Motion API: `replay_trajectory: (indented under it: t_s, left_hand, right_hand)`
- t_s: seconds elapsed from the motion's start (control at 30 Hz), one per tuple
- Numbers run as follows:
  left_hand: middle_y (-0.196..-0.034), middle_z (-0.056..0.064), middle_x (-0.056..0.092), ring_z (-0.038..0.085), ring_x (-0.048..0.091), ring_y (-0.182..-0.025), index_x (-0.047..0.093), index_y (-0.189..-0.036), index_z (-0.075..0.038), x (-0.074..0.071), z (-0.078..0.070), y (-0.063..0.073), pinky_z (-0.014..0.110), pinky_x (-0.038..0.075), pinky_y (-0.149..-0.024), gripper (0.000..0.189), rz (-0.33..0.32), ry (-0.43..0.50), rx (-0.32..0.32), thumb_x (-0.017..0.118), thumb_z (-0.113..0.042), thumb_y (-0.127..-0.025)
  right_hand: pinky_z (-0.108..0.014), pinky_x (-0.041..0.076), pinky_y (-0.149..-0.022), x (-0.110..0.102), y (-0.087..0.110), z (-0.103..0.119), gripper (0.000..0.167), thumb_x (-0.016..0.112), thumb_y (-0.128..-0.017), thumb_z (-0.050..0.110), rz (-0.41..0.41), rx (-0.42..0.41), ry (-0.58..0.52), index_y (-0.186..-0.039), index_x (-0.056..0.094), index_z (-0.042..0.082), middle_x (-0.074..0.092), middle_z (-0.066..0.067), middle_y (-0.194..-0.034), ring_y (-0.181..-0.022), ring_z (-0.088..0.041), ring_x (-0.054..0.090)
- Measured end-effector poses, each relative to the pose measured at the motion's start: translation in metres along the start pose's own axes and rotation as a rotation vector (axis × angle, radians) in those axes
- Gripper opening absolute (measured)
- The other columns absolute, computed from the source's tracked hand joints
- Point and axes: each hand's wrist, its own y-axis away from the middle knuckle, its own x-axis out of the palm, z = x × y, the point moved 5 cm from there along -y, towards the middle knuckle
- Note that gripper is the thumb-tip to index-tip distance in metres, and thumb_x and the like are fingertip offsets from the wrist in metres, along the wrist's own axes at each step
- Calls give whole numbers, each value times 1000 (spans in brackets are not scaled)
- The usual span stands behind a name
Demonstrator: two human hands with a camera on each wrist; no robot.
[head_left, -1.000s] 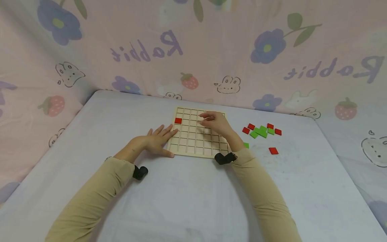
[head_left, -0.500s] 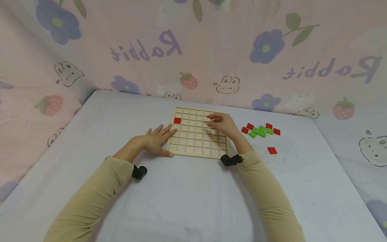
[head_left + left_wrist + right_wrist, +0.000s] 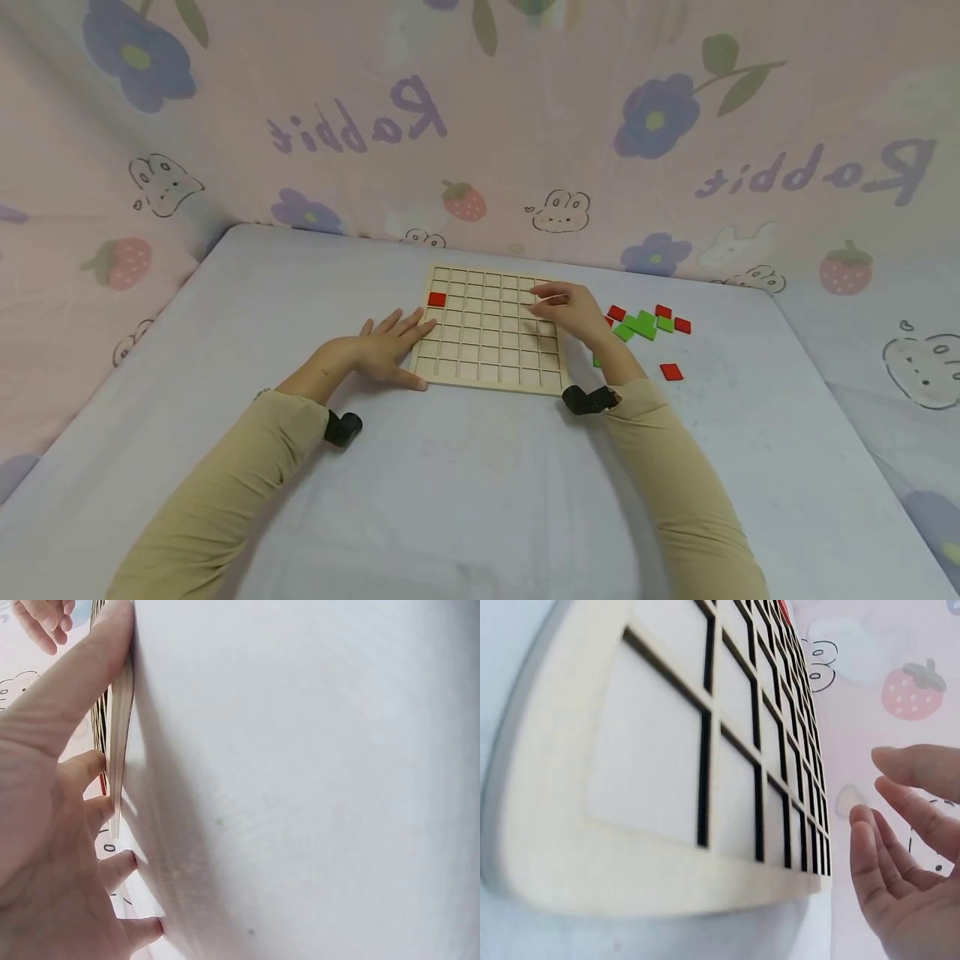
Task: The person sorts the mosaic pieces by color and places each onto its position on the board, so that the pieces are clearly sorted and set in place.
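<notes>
A pale wooden grid board (image 3: pixel 491 333) lies flat on the table, with a red square tile (image 3: pixel 437 299) in a cell at its left edge. My left hand (image 3: pixel 386 354) is spread at the board's left side, fingertips and thumb touching its rim (image 3: pixel 120 727). Above the board's right part hovers my right hand (image 3: pixel 572 308), its fingers loosely bent. The right wrist view shows nothing between the thumb and fingers of this right hand (image 3: pixel 911 855). Right of the board lie loose green tiles (image 3: pixel 642 325) and red tiles (image 3: pixel 682 325). My right forearm partly hides some tiles.
One red tile (image 3: pixel 671 372) lies apart, nearer to me. White cloth covers the table (image 3: pixel 450 492). A pink printed curtain (image 3: pixel 495 108) stands behind the table and along its left side. Both wrists wear black camera mounts (image 3: pixel 590 400).
My right hand has moved right across the board, from its middle columns toward its right edge. The left hand and the red tile on the board have kept their places.
</notes>
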Motion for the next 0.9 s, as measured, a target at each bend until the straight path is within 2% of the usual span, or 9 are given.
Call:
replay_trajectory:
  t_s: [0.23, 0.5, 0.9]
  left_hand:
    - [-161, 13, -11, 41, -11, -146, 3, -156, -15, 0, 0, 2, 69, -4, -110, 98, 2, 4, 4, 65, -49, -87]
    - [-161, 13, -11, 42, -11, -146, 2, -155, -14, 0, -1, 2, 69, -4, -110, 98, 6, 12, 9, 64, -48, -88]
    - [-161, 12, -12, 40, -12, -146, 2, -156, -16, 1, -1, 2, 68, -5, -111, 99, 6, 29, 17, 65, -49, -87]
  right_hand:
    - [-48, 46, -96, -8, 2, -7, 41, 67, -89, 20, -23, 40, 12, -127, 61, 6, 57, -17, -131, -120, -32, 53]
    - [-48, 46, -96, -16, 8, -11, 42, 66, -90, 17, -33, 33, 52, -129, 59, 3, 55, -18, -134, -120, -34, 54]
    - [-46, 46, -94, -31, 18, -27, 41, 64, -92, 19, -52, 76, 89, -129, 58, 3, 54, -19, -134, -121, -35, 53]
